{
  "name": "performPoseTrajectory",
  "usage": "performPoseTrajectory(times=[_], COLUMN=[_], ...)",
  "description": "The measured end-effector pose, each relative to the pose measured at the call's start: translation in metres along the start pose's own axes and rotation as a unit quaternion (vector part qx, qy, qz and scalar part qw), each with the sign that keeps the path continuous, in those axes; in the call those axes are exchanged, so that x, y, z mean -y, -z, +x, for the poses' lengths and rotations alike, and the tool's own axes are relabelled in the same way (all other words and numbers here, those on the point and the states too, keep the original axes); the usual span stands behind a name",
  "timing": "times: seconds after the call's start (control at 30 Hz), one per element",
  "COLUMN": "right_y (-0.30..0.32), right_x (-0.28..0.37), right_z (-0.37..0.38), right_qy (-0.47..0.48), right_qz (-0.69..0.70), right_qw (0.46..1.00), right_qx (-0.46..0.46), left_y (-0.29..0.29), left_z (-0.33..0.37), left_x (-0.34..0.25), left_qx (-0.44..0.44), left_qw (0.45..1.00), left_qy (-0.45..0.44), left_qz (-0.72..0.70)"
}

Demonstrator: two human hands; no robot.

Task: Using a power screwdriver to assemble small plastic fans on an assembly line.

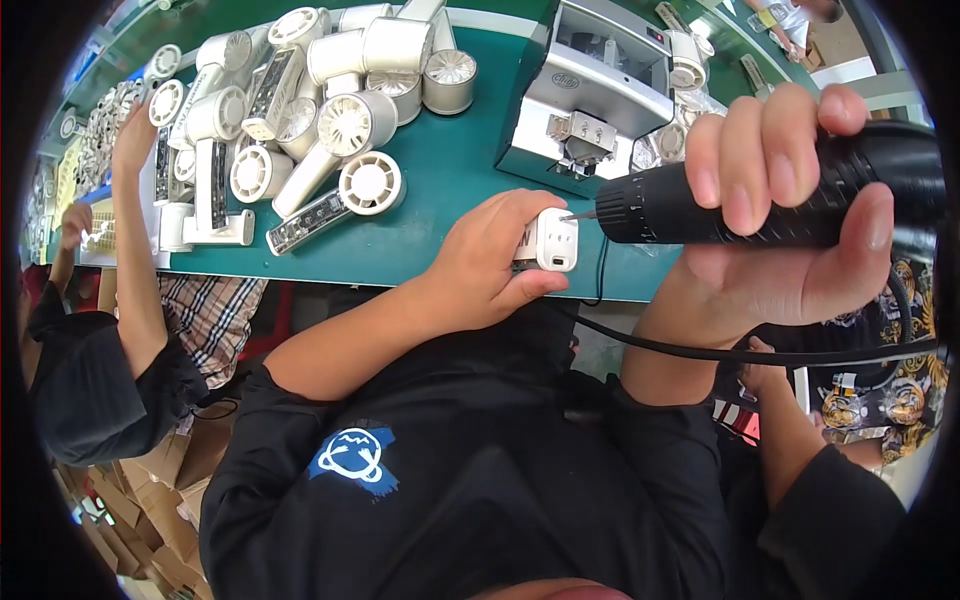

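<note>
My left hand (487,255) is closed around a white handheld fan (557,240), its end face turned to the right. That face carries small holes and a dark port. In my right hand (775,190) is a black electric screwdriver (660,205), fingers wrapped round its body. Its thin bit reaches left to the upper part of the white end face; whether it sits in a screw cannot be told. A black cable runs from the tool's side across below my right hand.
White handheld fans (345,125) lie piled at the back left of the green table (440,160). A silver and black machine (590,90), perhaps a screw feeder, stands at the back. Co-workers' arms show at left (135,210) and lower right (790,430). Cardboard (150,500) lies lower left.
</note>
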State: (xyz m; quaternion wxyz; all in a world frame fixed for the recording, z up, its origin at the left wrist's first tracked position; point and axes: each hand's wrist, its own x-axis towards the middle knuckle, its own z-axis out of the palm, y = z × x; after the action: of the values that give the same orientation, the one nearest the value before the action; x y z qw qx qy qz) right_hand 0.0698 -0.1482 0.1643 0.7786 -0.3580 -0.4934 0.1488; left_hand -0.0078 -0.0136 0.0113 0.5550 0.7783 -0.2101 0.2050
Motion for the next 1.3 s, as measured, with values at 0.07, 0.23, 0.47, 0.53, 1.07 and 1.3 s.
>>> performPoseTrajectory(times=[0.07,0.23,0.47,0.53,1.07,1.3], right_y=[0.006,0.011,0.011,0.012,0.064,0.143], right_x=[0.0,-0.001,-0.009,-0.009,0.038,0.03], right_z=[-0.003,-0.008,-0.007,-0.007,-0.043,-0.085], right_qy=[0.009,0.029,0.027,0.029,0.032,-0.112], right_qz=[-0.005,-0.013,-0.022,-0.028,-0.269,-0.365], right_qw=[1.0,0.999,0.999,0.999,0.941,0.806], right_qx=[-0.004,-0.014,-0.008,-0.009,-0.203,-0.453], left_y=[-0.002,-0.003,0.001,0.002,0.111,0.145], left_z=[-0.001,-0.003,-0.003,-0.003,0.204,0.323], left_x=[0.005,0.007,0.008,0.008,-0.05,0.199], left_qx=[0.003,-0.003,-0.007,-0.006,0.03,0.126], left_qw=[1.0,1.0,1.0,1.0,0.933,0.899], left_qy=[-0.004,0.003,-0.003,-0.003,-0.117,-0.087], left_qz=[-0.001,0.0,-0.002,-0.005,0.338,0.411])
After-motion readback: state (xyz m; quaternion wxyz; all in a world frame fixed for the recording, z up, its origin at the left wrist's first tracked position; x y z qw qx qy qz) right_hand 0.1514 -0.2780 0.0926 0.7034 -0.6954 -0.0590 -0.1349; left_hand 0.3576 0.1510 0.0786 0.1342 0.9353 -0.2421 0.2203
